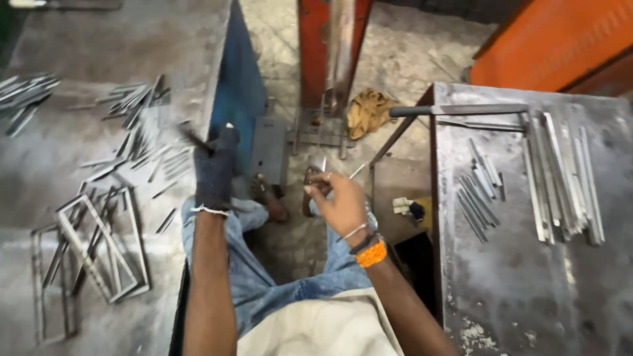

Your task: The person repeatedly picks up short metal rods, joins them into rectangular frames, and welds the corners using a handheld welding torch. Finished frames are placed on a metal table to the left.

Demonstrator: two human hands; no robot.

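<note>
Grey metal is all around: one worktop on the left and another worktop on the right, with a cracked stone floor between them. The person sits in the gap, in blue jeans, with sandalled feet at 12 o'clock from the knees.

The left hand wears a dark glove and is raised at the edge of the left worktop. It looks closed on a thin dark piece that sticks out at 10 o'clock, but the picture is blurry there, so I cannot tell for sure. The right hand is bare, and its fingers are pinched together on a thin metal strip that points to 1 o'clock.

My guess is that the strip has just been picked up and is being held ready over the lap. A good next move would need a steady pinch and a careful line-up, since the strip is thin and could slip.

No box or bin is in view. Loose short strips lie scattered on the left worktop, with flat metal frames at 8 o'clock from the gloved hand. Long metal bars lie in a row on the right worktop, and small strips sit just beside them. A yellow rag lies on the floor at 12 o'clock.
</note>
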